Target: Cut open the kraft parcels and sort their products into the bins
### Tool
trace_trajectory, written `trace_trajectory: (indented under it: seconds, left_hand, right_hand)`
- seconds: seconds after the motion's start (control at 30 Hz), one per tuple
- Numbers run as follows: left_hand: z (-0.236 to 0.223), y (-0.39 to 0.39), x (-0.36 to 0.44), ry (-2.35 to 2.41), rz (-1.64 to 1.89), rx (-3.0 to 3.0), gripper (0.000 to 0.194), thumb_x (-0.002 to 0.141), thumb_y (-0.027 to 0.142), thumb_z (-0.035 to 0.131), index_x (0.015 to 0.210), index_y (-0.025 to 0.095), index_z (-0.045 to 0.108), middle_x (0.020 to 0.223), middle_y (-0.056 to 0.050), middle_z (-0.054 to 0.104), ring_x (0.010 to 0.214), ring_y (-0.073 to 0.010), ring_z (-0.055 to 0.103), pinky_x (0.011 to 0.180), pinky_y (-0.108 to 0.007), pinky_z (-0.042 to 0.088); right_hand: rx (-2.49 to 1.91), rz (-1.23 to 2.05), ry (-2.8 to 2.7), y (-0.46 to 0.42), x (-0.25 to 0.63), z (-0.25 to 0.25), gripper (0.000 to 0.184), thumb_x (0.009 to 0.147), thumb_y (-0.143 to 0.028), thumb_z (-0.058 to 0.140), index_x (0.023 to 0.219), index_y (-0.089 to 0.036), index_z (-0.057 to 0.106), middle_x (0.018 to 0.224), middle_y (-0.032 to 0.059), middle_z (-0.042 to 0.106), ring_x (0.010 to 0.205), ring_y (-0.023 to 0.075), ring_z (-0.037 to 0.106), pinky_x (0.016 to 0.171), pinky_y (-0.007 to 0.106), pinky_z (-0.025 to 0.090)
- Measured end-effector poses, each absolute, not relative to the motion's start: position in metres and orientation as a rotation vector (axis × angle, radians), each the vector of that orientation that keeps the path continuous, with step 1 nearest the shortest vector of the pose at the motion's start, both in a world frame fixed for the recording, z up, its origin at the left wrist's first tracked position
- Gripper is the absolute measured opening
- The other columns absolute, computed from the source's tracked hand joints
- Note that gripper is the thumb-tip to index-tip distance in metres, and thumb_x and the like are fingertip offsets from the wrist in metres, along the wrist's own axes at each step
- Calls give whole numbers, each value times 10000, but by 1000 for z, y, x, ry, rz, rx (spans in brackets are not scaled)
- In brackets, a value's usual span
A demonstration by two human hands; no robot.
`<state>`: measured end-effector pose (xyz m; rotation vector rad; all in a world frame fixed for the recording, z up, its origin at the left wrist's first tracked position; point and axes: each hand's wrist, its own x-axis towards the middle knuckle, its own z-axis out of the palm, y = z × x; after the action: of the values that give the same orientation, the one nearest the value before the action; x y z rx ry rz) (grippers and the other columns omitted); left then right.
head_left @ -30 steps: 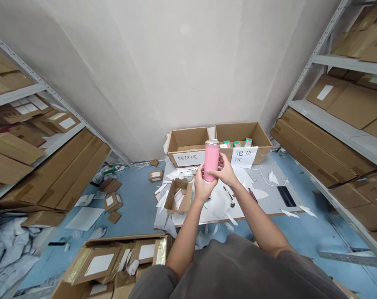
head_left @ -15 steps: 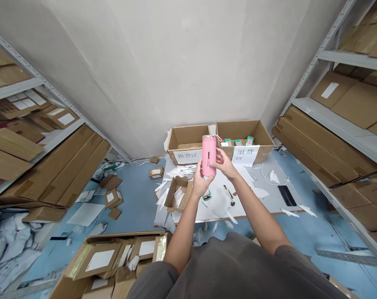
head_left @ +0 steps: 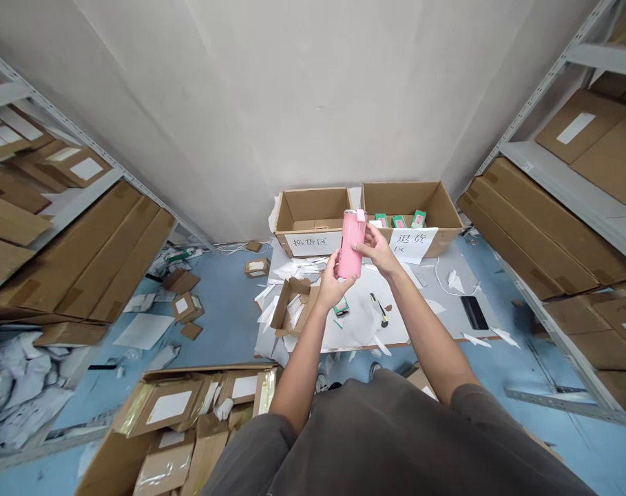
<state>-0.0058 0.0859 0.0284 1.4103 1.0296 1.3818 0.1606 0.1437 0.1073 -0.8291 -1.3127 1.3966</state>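
A worktop (head_left: 452, 313) carries two large labelled cartons side by side, the left box (head_left: 317, 203) and the right box (head_left: 439, 241), the latter holding green-and-pink packs (head_left: 419, 219). Nearer the person, a small open carton (head_left: 280, 318) contains white paper. The pink bottle (head_left: 350, 249) is held above the worktop, slightly tilted. The left hand (head_left: 334, 284) is partly closed around its lower part; the right hand (head_left: 379, 252) is half curled, thumb against its side. A black phone (head_left: 474, 313) lies at right, a cutter (head_left: 383, 315) nearer the middle.
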Motion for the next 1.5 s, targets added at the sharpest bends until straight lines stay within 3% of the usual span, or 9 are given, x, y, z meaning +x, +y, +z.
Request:
trace_trajectory:
  seconds: [0.2, 0.7, 0.8, 0.9, 1.0, 1.13, 1.27, 1.37, 1.5]
  left_hand:
    - [5, 94, -5, 1079, 1344, 1417, 983, 820, 564, 842, 1614, 249, 355, 1543, -164, 497, 1353, -289, 581, 1091, -401, 541]
    - [-52, 89, 4, 1358, 1281, 1448, 979, 756, 519, 912, 1580, 292, 434, 1479, -134, 575, 1242, -289, 645, 1063, -450, 565]
    - [-89, 90, -3, 1406, 1206, 1368, 771, 887, 557, 780, 1540, 268, 490, 1393, -135, 622, 1199, -266, 670, 1043, -431, 571]
    - [-129, 107, -13, 1746, 984, 1225, 618, 985, 499, 650, 1528, 243, 502, 1404, -154, 616, 1193, -271, 675, 1040, -426, 560]
    - [-165, 145, -22, 1959, 597, 1248, 815, 868, 417, 790, 1578, 238, 432, 1594, -178, 477, 1370, -344, 586, 1100, -445, 520]
    - [-203, 205, -34, 2035, 197, 1180, 876, 757, 361, 870, 1528, 249, 469, 1681, -205, 354, 1279, -368, 653, 996, -448, 560]
    - [-227, 234, -49, 1958, -3, 1251, 741, 677, 273, 904, 1335, 136, 593, 1478, -232, 564, 1222, -363, 662, 982, -429, 553]
    - [-232, 222, -55, 1910, 91, 1363, 585, 692, 293, 913, 1196, 160, 647, 1444, -182, 599, 1288, -340, 616, 1072, -429, 517]
    - [-227, 173, -52, 1794, 468, 1728, 458, 725, 268, 912, 1115, 200, 684, 1594, -161, 497, 1520, -389, 393, 1224, -531, 399]
  right_hand:
    - [-867, 1447, -1347, 168, 164, 84, 924, 694, -569, 943, 1476, -299, 532, 1364, 93, 716, 1210, 327, 695, 975, 490, 628]
    - [-1087, 1393, -1283, 188, 159, 24, 821, 631, -583, 964, 1304, -216, 670, 1225, 94, 749, 1152, 312, 693, 1028, 456, 593]
    - [-1153, 1365, -1208, 188, 168, -1, 880, 628, -574, 957, 1369, -222, 639, 1254, 104, 740, 1181, 317, 682, 1040, 458, 585]
    - [-1184, 1365, -1129, 184, 180, -20, 920, 612, -523, 965, 1408, -240, 602, 1293, 102, 727, 1209, 309, 672, 1079, 459, 563]
    - [-1195, 1361, -1079, 179, 191, -32, 856, 616, -506, 956, 1352, -244, 606, 1276, 98, 730, 1200, 304, 673, 1088, 463, 554]
    - [-1211, 1377, -1090, 173, 202, -42, 715, 655, -507, 928, 1241, -265, 597, 1199, 73, 739, 1185, 296, 670, 1084, 465, 545]
    - [-1236, 1394, -1109, 171, 209, -51, 619, 686, -511, 899, 1164, -282, 580, 1164, 51, 722, 1168, 293, 659, 1080, 480, 538]
    - [-1246, 1393, -1124, 173, 207, -56, 597, 685, -515, 891, 1137, -285, 576, 1152, 45, 707, 1158, 293, 649, 1073, 481, 533]
    - [-1233, 1376, -1156, 173, 194, -58, 634, 663, -533, 888, 1155, -285, 574, 1144, 43, 697, 1150, 287, 637, 1056, 459, 527]
